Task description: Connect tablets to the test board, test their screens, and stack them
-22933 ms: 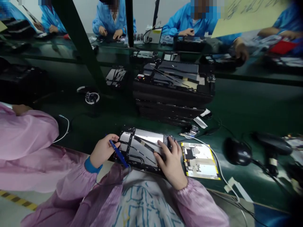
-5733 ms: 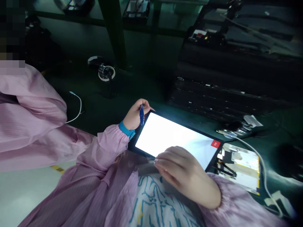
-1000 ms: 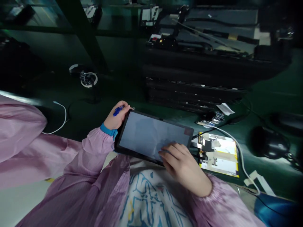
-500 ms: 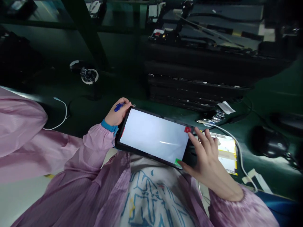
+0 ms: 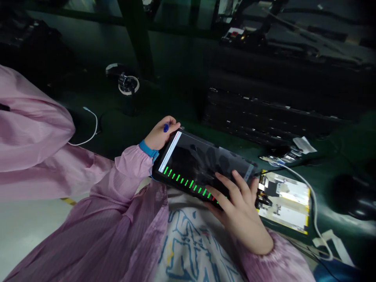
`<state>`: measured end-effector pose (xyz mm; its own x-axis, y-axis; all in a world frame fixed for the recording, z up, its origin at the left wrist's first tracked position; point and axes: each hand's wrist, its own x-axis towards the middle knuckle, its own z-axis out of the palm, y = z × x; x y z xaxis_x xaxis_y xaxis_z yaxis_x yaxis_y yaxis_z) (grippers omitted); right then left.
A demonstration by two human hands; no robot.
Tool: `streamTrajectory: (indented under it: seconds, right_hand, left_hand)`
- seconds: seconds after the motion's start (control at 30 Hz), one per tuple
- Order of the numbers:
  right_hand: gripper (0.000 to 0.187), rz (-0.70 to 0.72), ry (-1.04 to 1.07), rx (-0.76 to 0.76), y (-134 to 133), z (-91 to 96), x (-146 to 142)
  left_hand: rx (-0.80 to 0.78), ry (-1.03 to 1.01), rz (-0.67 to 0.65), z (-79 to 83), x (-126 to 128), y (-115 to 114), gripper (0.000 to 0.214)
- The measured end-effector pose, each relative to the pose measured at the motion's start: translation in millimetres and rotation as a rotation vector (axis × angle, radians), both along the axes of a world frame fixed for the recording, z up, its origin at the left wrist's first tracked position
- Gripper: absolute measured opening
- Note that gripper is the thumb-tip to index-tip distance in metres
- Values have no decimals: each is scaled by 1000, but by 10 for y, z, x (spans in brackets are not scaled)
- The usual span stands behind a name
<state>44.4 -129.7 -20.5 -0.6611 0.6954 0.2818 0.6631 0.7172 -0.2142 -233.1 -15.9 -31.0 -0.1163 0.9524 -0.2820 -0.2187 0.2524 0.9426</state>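
Head view: a person in a pink smock sat at a dark green surface [image 5: 123, 133] with both hands on a tablet [image 5: 199, 160].
Tablet: tilted, propped at the near edge of the surface over the person's lap. Its screen was dark, with a row of green bars [image 5: 185, 181] along the near edge and a pale strip at its left end.
Left grip [image 5: 160, 135]: closed round the tablet's far left corner, with a blue pen [image 5: 166, 127] tucked between the fingers.
Right grip [image 5: 239, 203]: fingers spread, their tips resting on the lower right of the screen and pinching nothing.
Circuit board [image 5: 286, 194]: yellow-edged, lying flat just right of the tablet, with a white cable [image 5: 313, 203] curving past its right side.
Tray stack [image 5: 264, 113]: dark, behind the tablet.
Tape roll [image 5: 128, 84]: far back on the left, well apart.
Neighbour's sleeve [image 5: 32, 125]: pink, at the left edge.
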Motion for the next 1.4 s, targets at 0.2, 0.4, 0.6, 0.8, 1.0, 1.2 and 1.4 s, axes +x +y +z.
streamTrajectory:
  seconds: [0.2,0.4,0.6,0.8,1.0,1.2,1.4]
  right_hand:
    - [17,20,63,-4,6,50,-57]
    - [20,17,74,-24,-15,41,-93]
    - [27,13,76,-72,-40,-7,-126]
    - [30,16,86,-94,-59,22,-195]
    - [16,-266,319,42,280,194,308]
    - [24,-613,50,1,878,-141,859]
    - [24,-678,-119,-66,1069,-343,816]
  left_hand:
    - [9,12,-19,-10,-17,-5,27]
    - [0,-5,-12,-7,-6,6,26]
    - [-7,-2,-4,2,-5,0,26]
    - [-7,-14,5,46,-9,1,29]
    - [41,45,57,78,-6,23,28]
    - [99,260,88,69,-27,27,29]
    - [130,431,63,56,-92,55,30]
